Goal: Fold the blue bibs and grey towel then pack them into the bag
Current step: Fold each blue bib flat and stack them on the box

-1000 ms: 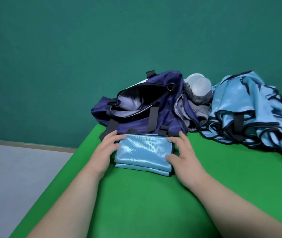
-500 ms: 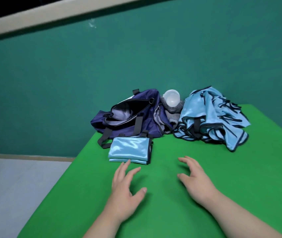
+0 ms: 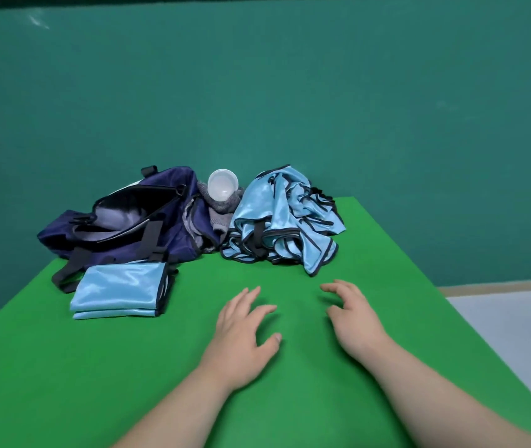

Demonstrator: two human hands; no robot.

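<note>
Presently, head view, the only view supplied. Both of my hands are over the bare middle of the green table (image 3: 128, 367), palms down, holding nothing. My left hand (image 3: 241, 331) has its fingers spread and loose; my right hand (image 3: 356, 321) is open too, fingers slightly curled. Whether the palms touch the cloth I cannot tell.

Placement and likely reasons:
- The folded bibs (image 3: 118, 291) lie as a flat, squared stack just in front of the bag, touching its straps. I judge they are parked there so they can go in with one short lift.
- The bag (image 3: 122, 221), navy, sits at the far left of the table with its mouth gaping toward me, ready to receive items. Nothing folded is visible inside it.
- The unfolded bibs (image 3: 283, 224) form a crumpled heap at the far centre, just beside the bag, well apart from my hands. My empty hands, nearer this heap than the stack, suggest the next piece is to be drawn from it.
- The grey towel (image 3: 222, 208) is wedged between bag and heap, bunched, with a white cup (image 3: 222, 188) resting on it.

Count: one bag; one towel; one cup; one folded stack showing two layers at its near edge; the heap's number cannot be counted, being tangled.
</note>
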